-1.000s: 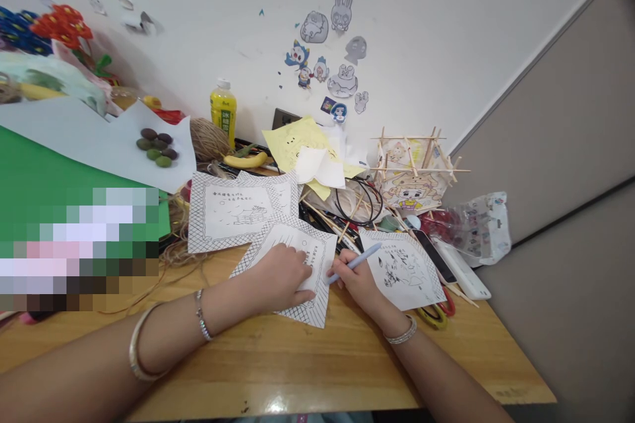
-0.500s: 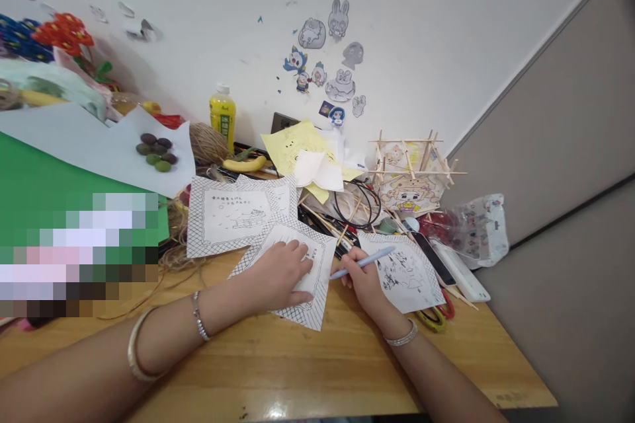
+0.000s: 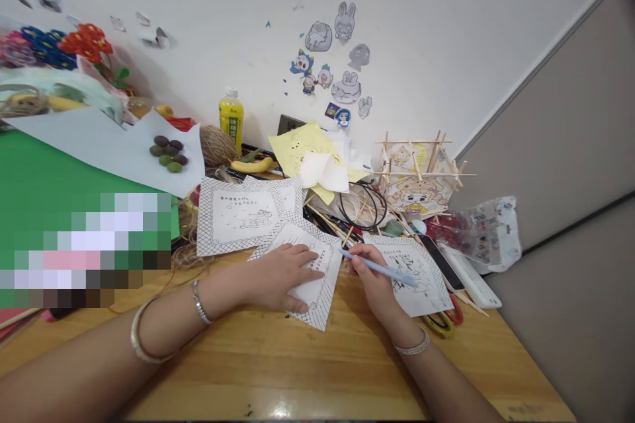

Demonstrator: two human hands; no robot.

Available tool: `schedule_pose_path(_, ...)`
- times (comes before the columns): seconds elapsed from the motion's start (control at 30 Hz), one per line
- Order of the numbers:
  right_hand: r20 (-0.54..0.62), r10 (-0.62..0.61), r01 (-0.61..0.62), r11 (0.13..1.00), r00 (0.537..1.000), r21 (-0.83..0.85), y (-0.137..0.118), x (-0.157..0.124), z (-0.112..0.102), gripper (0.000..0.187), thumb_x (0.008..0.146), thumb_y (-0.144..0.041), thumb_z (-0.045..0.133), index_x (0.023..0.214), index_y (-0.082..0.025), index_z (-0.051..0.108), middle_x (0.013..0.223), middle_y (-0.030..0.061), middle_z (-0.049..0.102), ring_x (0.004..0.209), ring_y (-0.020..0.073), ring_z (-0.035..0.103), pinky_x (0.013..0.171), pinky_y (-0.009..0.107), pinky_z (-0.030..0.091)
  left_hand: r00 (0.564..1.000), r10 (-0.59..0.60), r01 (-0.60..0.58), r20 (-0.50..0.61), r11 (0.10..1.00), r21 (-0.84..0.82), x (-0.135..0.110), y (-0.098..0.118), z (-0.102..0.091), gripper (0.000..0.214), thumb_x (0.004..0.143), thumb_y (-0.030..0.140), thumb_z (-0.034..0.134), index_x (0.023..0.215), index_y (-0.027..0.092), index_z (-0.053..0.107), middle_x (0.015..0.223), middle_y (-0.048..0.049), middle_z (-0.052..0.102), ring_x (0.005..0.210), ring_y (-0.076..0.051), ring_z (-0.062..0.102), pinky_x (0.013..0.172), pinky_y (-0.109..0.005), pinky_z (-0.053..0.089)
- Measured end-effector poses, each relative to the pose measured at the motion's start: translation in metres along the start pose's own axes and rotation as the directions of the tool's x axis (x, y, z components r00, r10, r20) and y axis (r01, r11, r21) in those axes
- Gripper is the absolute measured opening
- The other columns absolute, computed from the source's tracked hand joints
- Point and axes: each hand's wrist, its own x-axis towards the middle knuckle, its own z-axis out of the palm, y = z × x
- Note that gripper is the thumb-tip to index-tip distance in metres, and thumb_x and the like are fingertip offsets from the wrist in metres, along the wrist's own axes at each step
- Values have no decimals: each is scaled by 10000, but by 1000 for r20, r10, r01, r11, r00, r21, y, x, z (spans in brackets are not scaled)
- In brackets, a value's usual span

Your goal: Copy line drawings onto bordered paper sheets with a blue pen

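Pen [image 3: 391,273] swung flatter, R hand [image 3: 372,285] grip pinching it, L hand [image 3: 282,274] on sheet [image 3: 318,295]

The light brown wooden surface [image 3: 307,363] is finished smooth and glossy. The white hatched-border sheet [image 3: 302,236] is made of matt paper, the pale blue pen [image 3: 397,275] of smooth plastic, and the brown twine ball [image 3: 217,145] of rough fibre.
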Motion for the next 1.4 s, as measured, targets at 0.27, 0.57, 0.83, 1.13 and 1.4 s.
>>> schedule_pose_path(0.27,-64,5,-11,996,998,-87,-3,1,0,198,888,-352,554,743,-217,542,597,-46,524,559,131,506,561,258,405,1000,-11,13,-25,996,85,3,6,0,578,850,592,529,1318,251,527,1264,-162,547,1077,-329,528,876,-428,407)
schedule_pose_path(0.57,-166,14,-40,987,986,-153,-4,3,0,200,893,-411,534,846,-221,573,682,-19,571,622,147,529,613,282,441,991,-75,91,-107,985,147,8,13,-5,368,830,487,614,1034,184,659,883,-94,593,798,-263,561,708,-368,428)
schedule_pose_path(0.83,-107,82,-99,982,991,-158,-10,2,1,158,839,-364,599,894,-218,624,804,18,654,675,158,569,657,296,474,994,110,-111,-19,991,-74,1,6,-2,514,836,456,627,1307,269,542,1387,-146,477,1227,-333,473,992,-439,366)
schedule_pose_path(1.13,26,127,-122,982,992,-142,-5,2,-1,173,825,-371,619,759,-214,586,653,-15,591,600,145,541,558,254,440,989,145,-146,-19,972,-184,2,6,-10,373,772,389,707,1103,234,636,1307,-131,536,1171,-318,513,969,-424,404)
schedule_pose_path(1.4,53,121,-113,984,991,-141,-1,0,2,147,829,-338,622,770,-217,563,675,-15,598,585,137,537,540,248,434,987,158,-148,38,970,-195,2,8,-4,596,780,499,682,1311,278,527,1434,-181,414,1295,-396,396,1038,-536,319)
